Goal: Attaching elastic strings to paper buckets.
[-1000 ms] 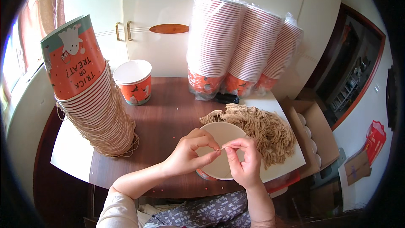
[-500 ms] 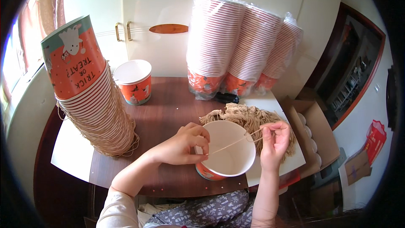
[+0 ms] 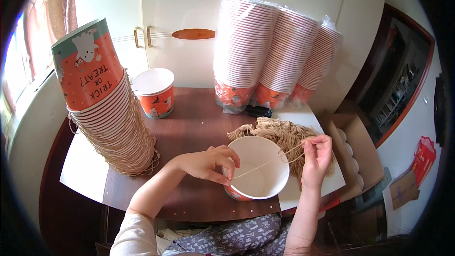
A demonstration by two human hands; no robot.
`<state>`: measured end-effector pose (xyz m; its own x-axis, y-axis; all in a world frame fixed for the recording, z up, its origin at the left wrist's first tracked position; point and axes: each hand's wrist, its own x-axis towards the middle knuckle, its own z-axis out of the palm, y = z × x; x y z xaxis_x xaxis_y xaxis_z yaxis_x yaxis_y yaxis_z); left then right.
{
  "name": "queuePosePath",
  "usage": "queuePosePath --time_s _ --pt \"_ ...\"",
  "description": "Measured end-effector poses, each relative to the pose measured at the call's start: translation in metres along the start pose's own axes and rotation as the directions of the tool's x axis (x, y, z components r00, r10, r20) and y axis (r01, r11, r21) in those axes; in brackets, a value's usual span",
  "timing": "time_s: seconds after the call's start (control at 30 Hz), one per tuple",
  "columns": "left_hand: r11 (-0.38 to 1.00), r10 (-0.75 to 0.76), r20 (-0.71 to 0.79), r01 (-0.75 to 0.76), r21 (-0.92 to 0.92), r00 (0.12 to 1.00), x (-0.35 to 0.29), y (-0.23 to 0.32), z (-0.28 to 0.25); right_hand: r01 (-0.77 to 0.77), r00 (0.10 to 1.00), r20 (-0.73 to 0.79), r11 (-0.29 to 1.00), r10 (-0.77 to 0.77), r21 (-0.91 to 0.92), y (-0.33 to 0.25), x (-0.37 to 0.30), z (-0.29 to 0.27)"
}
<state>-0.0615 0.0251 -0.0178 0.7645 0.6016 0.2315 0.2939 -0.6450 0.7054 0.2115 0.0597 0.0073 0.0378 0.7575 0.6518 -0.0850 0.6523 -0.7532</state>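
Hands, tub and cord, read on a clock face centred on the nearest tub, twelve lying away from the worker. The orange-and-white tub [image 3: 259, 178] stands mouth up by the near edge of the table [image 3: 187, 135]. At nine o'clock the left hand [image 3: 213, 162] pinches a tan cord [image 3: 256, 167] at the rim; whether it touches the rim I cannot tell. Towards half past two the right hand [image 3: 316, 155] grips the cord between thumb and fingers, with a loop slack near the rim. A hard pull could slip the cord from the left pinch or tip the tub, which looks light; the loop could knot early. At half past one lies a heap of cords [image 3: 286, 135], whose loose strands might snag the held one. Towards ten leans a tall tub stack [image 3: 105, 118]; a knock from the left elbow could topple it. Beyond, past twelve, rise plastic-wrapped stacks [image 3: 268, 57].
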Motion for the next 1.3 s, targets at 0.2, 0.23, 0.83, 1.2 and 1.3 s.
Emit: queuePosePath --time_s 0.2,0.23,0.83,1.2,1.3 --pt "0.998 -0.047 -0.004 0.047 0.042 0.999 -0.004 -0.001 0.0 0.019 1.0 -0.025 0.999 -0.019 0.027 0.005 0.002 0.001" --pt "0.998 -0.048 -0.016 0.048 0.051 0.999 -0.003 -0.002 0.001 0.026 0.999 -0.036 0.999 -0.025 0.02 0.004 0.001 0.0" --pt "0.862 -0.443 -0.594 0.502 -0.075 0.671 0.006 0.009 0.003 0.251 0.612 0.736 0.812 0.288 -0.526 -0.054 -0.035 -0.039" --pt "0.911 -0.39 -0.795 0.321 -0.26 0.465 0.007 0.008 0.011 0.521 0.738 0.674 0.661 -0.031 -0.54 -0.079 -0.09 0.005" --pt "0.958 -0.235 -0.891 0.25 -0.144 0.389 0.004 0.038 -0.01 0.731 0.545 0.834 0.532 -0.08 -0.427 -0.072 -0.079 0.007"
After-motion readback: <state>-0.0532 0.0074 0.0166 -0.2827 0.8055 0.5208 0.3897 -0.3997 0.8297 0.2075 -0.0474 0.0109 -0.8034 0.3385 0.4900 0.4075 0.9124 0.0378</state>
